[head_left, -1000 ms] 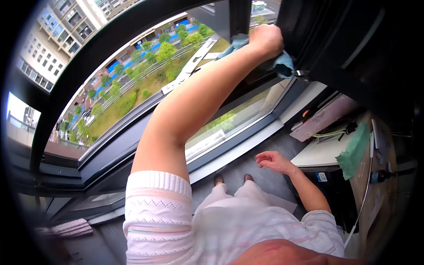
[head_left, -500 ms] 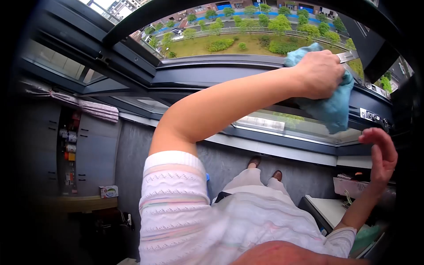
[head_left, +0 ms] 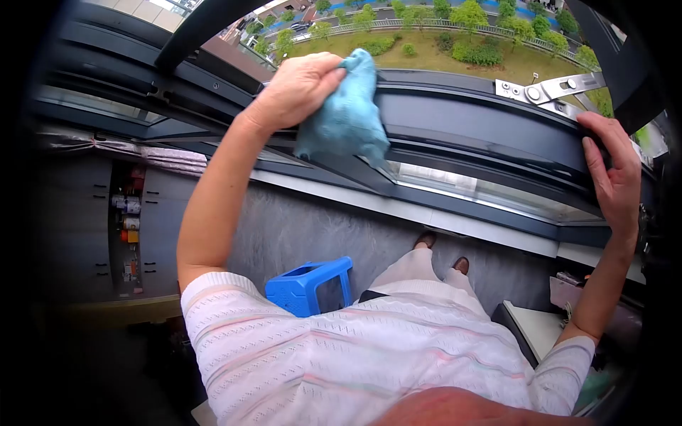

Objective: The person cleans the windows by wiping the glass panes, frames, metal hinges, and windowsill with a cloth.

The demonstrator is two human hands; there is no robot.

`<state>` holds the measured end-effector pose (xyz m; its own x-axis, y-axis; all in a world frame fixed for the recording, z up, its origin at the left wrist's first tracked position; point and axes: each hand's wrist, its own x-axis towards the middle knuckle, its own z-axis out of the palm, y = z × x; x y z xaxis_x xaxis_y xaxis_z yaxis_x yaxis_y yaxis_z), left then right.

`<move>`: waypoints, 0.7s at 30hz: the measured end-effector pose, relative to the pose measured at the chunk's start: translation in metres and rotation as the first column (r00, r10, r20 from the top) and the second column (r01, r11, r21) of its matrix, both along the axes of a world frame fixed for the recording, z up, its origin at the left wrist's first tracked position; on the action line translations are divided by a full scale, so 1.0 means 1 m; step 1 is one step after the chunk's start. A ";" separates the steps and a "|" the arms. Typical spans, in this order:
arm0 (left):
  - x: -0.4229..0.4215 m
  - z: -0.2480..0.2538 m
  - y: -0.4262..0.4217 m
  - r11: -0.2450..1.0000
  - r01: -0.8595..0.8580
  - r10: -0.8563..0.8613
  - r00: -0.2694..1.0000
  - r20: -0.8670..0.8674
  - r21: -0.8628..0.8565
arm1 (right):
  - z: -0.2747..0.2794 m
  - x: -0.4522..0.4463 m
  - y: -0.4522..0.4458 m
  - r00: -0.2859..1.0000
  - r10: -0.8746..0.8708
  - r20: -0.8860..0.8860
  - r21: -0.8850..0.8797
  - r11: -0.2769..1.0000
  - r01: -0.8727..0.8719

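A damp-looking light blue cloth (head_left: 346,117) is bunched in my left hand (head_left: 298,89), pinched between thumb and fingers. It hangs down over the dark window frame (head_left: 455,113), left of its middle. At the frame's right end, my right hand (head_left: 612,160) grips the edge, with its fingers over the top and the thumb on the near side. Just above and left of those fingers is a metal window hinge (head_left: 543,90).
A blue plastic stool (head_left: 305,287) stands on the grey floor (head_left: 284,220) below my left arm. Grey cabinets (head_left: 74,220) with an open shelf of items are at the left. A pale-topped unit (head_left: 529,330) stands at the right. Outside lie grass and trees (head_left: 472,18).
My left hand has moved the cloth from the hinge end leftward along the frame. My right hand has risen from beside the frame onto its right end. The blue stool has come into fuller view.
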<state>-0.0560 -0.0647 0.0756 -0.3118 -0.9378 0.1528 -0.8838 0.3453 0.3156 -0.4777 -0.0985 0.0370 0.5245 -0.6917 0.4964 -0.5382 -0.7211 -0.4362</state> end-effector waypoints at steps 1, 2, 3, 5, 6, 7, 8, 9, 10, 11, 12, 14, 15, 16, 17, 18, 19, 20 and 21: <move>0.012 0.008 0.000 0.989 -0.096 0.093 0.995 0.029 0.111 | 0.002 0.001 -0.001 0.997 0.015 -0.073 -0.058 0.998 -0.019; 0.030 0.015 -0.001 0.981 -0.163 0.141 0.970 0.197 0.102 | 0.002 0.001 -0.002 0.999 0.017 -0.049 -0.041 0.999 -0.019; 0.051 0.020 -0.001 0.945 -0.278 0.217 0.926 0.308 0.170 | -0.001 -0.001 -0.002 1.000 0.017 -0.023 -0.022 1.000 -0.018; 0.058 0.024 0.003 0.920 -0.359 0.287 0.890 0.355 0.156 | -0.008 -0.004 -0.002 0.999 0.026 0.027 -0.023 0.999 -0.025; 0.066 0.021 -0.002 0.921 -0.362 0.267 0.854 0.447 0.143 | -0.010 -0.005 -0.003 0.999 0.019 0.049 -0.005 1.000 -0.019; 0.078 0.017 -0.009 0.922 -0.367 0.251 0.807 0.534 0.121 | -0.012 -0.005 -0.003 0.997 0.016 0.074 0.005 1.000 -0.017; 0.089 0.016 -0.011 0.910 -0.403 0.259 0.741 0.619 0.101 | -0.013 -0.004 -0.003 0.998 0.026 0.059 -0.026 0.999 -0.024; 0.090 0.011 -0.009 0.901 -0.433 0.334 0.725 0.603 0.021 | -0.012 -0.002 -0.004 0.998 0.028 0.048 -0.062 0.998 -0.025; 0.088 0.009 -0.008 0.886 -0.463 0.387 0.759 0.523 0.017 | -0.011 -0.003 -0.005 0.999 0.030 0.034 -0.098 0.995 -0.026; 0.077 0.007 -0.001 0.870 -0.492 0.434 0.787 0.439 0.022 | -0.012 -0.002 -0.004 1.000 0.021 0.022 -0.133 0.991 -0.018; 0.060 0.003 0.004 0.848 -0.527 0.497 0.828 0.258 0.060 | -0.011 -0.001 -0.004 1.000 0.011 0.006 -0.170 0.985 -0.010; 0.017 -0.001 0.007 0.868 -0.471 0.484 0.873 -0.055 0.159 | -0.013 -0.001 -0.004 1.000 0.003 -0.010 -0.205 0.979 -0.005; -0.009 -0.001 0.006 0.925 -0.380 0.378 0.923 0.073 0.020 | -0.013 0.000 -0.004 1.000 0.001 -0.008 -0.209 0.978 -0.002; -0.024 -0.010 -0.001 0.970 -0.228 0.234 0.970 0.062 -0.086 | -0.014 -0.001 -0.003 1.000 -0.002 -0.008 -0.213 0.977 0.000; -0.050 -0.014 -0.001 0.983 -0.145 0.144 0.989 -0.016 -0.117 | -0.014 -0.001 -0.003 1.000 0.004 -0.012 -0.221 0.975 -0.006; -0.067 -0.017 -0.006 0.982 -0.075 0.079 0.997 0.019 -0.173 | -0.014 -0.001 -0.002 1.000 0.009 -0.015 -0.231 0.973 -0.012; -0.080 -0.019 -0.010 0.980 0.001 0.003 1.000 0.017 -0.201 | -0.013 -0.001 -0.002 1.000 0.012 -0.019 -0.242 0.970 -0.016; -0.080 -0.021 -0.011 0.974 0.004 -0.011 0.999 -0.032 -0.225 | -0.012 -0.001 -0.003 1.000 0.020 -0.021 -0.246 0.969 -0.025; -0.079 -0.022 -0.012 0.969 0.006 -0.026 0.997 -0.079 -0.247 | -0.012 -0.001 -0.002 0.999 0.029 -0.022 -0.248 0.968 -0.033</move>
<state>-0.1347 -0.0769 0.0538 -0.3036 -0.8630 0.4037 -0.8527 0.4352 0.2890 -0.4792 -0.1010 0.0246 0.5543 -0.5315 0.6405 -0.5200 -0.8220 -0.2321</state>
